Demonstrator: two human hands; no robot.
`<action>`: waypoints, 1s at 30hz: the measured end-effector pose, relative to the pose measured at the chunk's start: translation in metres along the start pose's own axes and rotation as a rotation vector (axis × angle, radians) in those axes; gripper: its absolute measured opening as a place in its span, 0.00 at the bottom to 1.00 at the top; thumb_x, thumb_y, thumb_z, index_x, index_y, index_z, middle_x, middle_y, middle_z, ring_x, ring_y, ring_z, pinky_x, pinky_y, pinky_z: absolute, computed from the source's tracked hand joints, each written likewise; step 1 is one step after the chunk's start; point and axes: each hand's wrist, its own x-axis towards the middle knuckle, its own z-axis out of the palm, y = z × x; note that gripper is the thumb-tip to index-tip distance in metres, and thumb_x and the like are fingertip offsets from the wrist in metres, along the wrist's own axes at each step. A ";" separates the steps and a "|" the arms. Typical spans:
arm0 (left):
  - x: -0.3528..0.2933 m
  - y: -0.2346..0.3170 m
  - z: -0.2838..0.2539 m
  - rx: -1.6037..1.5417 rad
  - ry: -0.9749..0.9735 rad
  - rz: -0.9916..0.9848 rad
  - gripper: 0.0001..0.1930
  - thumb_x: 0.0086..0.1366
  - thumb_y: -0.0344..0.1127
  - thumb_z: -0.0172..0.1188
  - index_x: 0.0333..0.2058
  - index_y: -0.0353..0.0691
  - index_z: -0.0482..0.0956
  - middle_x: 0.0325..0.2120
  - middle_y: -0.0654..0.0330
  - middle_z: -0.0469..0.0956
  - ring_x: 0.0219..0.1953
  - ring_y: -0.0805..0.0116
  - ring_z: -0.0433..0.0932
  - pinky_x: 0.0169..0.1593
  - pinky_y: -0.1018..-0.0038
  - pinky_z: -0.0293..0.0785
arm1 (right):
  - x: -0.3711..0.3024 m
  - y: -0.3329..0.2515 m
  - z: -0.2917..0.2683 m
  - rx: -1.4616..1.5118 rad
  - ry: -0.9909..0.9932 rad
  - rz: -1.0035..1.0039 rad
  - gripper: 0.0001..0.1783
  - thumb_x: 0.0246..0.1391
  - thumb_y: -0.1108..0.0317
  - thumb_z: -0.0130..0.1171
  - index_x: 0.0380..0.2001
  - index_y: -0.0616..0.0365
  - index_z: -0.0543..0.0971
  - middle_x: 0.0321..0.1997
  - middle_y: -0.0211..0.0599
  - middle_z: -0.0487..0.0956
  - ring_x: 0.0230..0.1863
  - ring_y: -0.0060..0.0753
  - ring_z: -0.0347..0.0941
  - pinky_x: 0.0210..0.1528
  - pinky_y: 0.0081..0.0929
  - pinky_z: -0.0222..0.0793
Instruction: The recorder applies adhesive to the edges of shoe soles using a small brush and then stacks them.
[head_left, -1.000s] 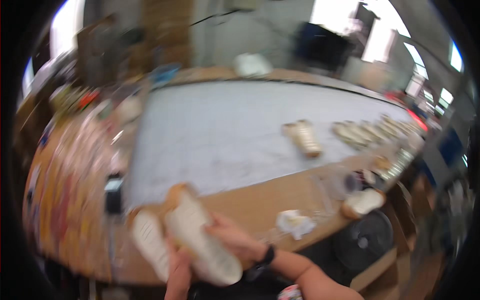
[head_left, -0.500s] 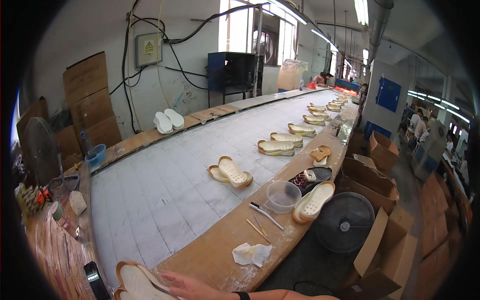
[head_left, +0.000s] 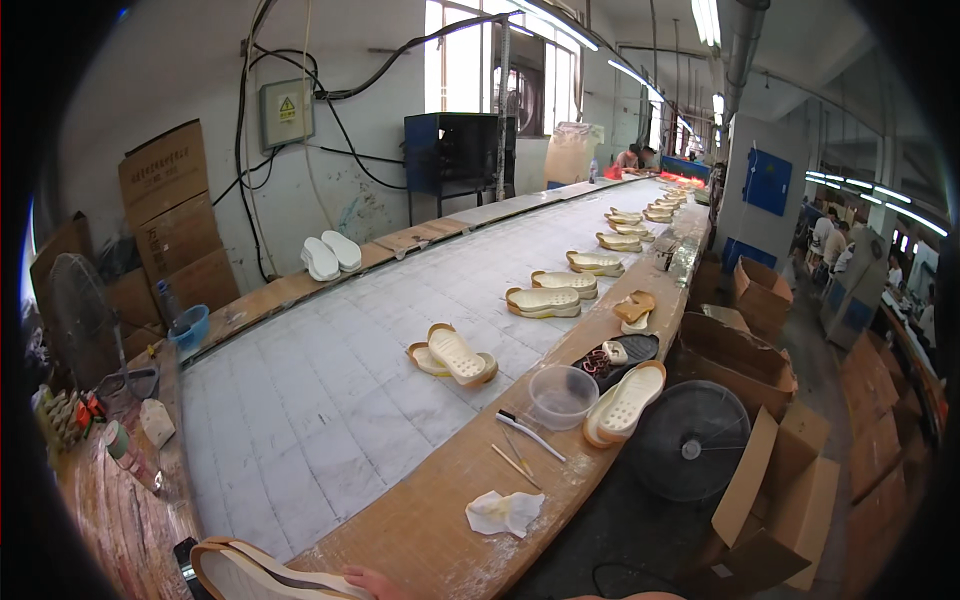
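At the lower left, a pale shoe sole (head_left: 262,568) with a tan rim is tilted up and cut off by the picture's bottom edge. A second sole seems to lie against it. My right hand (head_left: 372,581) shows only in part, its fingers closed over the sole's right end. The rest of that hand is below the frame. My left hand is out of sight. On the white belt (head_left: 300,400) ahead, a pair of cream soles (head_left: 456,356) rests one across the other, with several more pairs in a row beyond.
On the right-hand ledge are a crumpled white cloth (head_left: 503,513), a brush (head_left: 530,437), thin sticks (head_left: 517,466), a clear plastic bowl (head_left: 563,396), a dark shoe (head_left: 615,358) and soles (head_left: 625,405). A fan (head_left: 692,440) and open cardboard boxes (head_left: 775,500) stand right of it.
The soles at the lower left have come up larger and tilted. My right hand, earlier stretched flat beside them, has dropped mostly below the frame. The view has shifted slightly.
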 end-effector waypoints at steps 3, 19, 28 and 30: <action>0.001 0.002 0.000 0.014 -0.006 0.012 0.35 0.55 0.41 0.52 0.58 0.33 0.50 0.54 0.51 0.58 0.52 0.58 0.63 0.50 0.61 0.68 | 0.003 -0.007 -0.001 0.054 -0.065 -0.091 0.47 0.43 0.56 0.64 0.60 0.61 0.50 0.61 0.44 0.57 0.62 0.36 0.51 0.62 0.32 0.46; 0.014 0.019 -0.004 -0.170 -0.086 0.180 0.42 0.53 0.52 0.52 0.60 0.35 0.46 0.59 0.52 0.51 0.58 0.57 0.57 0.52 0.55 0.67 | -0.036 0.036 -0.022 -0.004 -0.195 0.140 0.35 0.54 0.75 0.48 0.62 0.60 0.45 0.64 0.42 0.51 0.62 0.32 0.51 0.61 0.31 0.48; 0.000 0.001 -0.083 -0.540 -0.080 -0.121 0.32 0.57 0.44 0.47 0.56 0.30 0.52 0.54 0.48 0.60 0.51 0.59 0.67 0.49 0.67 0.70 | -0.033 0.026 0.008 -0.014 -0.272 0.052 0.36 0.48 0.78 0.55 0.59 0.58 0.53 0.62 0.53 0.54 0.63 0.43 0.52 0.61 0.37 0.47; 0.002 0.002 -0.098 -0.489 -0.071 -0.065 0.30 0.58 0.42 0.47 0.54 0.29 0.55 0.49 0.47 0.66 0.46 0.58 0.71 0.47 0.69 0.72 | -0.027 0.024 0.003 -0.069 -0.342 0.049 0.35 0.48 0.78 0.55 0.59 0.57 0.55 0.62 0.53 0.55 0.61 0.42 0.55 0.59 0.36 0.51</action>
